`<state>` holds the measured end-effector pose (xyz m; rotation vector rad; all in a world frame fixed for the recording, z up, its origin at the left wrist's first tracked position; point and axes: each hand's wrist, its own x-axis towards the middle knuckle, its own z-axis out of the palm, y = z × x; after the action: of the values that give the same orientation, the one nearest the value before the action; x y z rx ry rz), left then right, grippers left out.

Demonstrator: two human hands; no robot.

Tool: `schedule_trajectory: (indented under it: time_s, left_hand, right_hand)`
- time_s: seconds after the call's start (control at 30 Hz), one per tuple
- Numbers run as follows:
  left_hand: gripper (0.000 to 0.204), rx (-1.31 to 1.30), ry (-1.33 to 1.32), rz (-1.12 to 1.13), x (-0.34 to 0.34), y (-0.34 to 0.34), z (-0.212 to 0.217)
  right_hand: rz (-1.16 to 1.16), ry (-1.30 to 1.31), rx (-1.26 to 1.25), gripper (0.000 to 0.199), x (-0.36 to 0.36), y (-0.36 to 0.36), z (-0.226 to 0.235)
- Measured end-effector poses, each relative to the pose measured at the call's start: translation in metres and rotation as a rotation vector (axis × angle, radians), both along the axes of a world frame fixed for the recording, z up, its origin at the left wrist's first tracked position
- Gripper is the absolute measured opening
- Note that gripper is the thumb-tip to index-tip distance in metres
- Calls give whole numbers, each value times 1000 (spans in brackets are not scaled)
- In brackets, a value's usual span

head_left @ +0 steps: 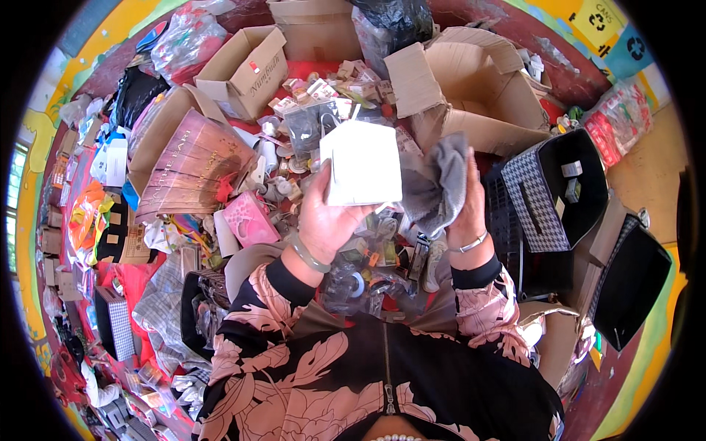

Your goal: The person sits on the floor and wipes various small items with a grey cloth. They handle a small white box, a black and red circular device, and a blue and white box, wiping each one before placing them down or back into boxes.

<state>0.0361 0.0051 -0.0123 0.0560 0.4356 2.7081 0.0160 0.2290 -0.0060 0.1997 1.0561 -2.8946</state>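
In front of my chest, my left hand (pixel 330 215) grips a plain white, box-like thing (pixel 364 163) from below, its bright flat face turned up toward me. Just to its right my right hand (pixel 471 209) holds a crumpled grey cloth (pixel 443 185), pressed between thumb and fingers. The cloth hangs close to the white thing's right edge; I cannot tell whether they touch. Beneath both hands lies a heap of clear plastic packaging (pixel 360 283) with small mixed items. A pink patterned box (pixel 251 220) lies left of my left hand.
Open cardboard boxes stand behind the heap, one at the left (pixel 243 72) and a larger one at the right (pixel 478 84). Black-and-white checked bins (pixel 533 195) sit at my right. Left of me are a pleated pinkish bag (pixel 193 173) and a grey plaid cloth (pixel 163 312).
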Motion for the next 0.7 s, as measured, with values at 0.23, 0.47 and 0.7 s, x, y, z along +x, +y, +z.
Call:
schedule_trajectory:
  time_s: [0.23,0.47,0.7]
  left_hand:
    - [57,-26,-175,-20,3,20,-1]
    - [40,-21,-196,2,20,41,-1]
    - [50,-11,-270,-163,20,44,-2]
  right_hand:
    - [-312,458,598,71,20,-23,31]
    - [-211,939,1934,71,32,-48,30]
    - [-588,693,1537,59,20,-37,9]
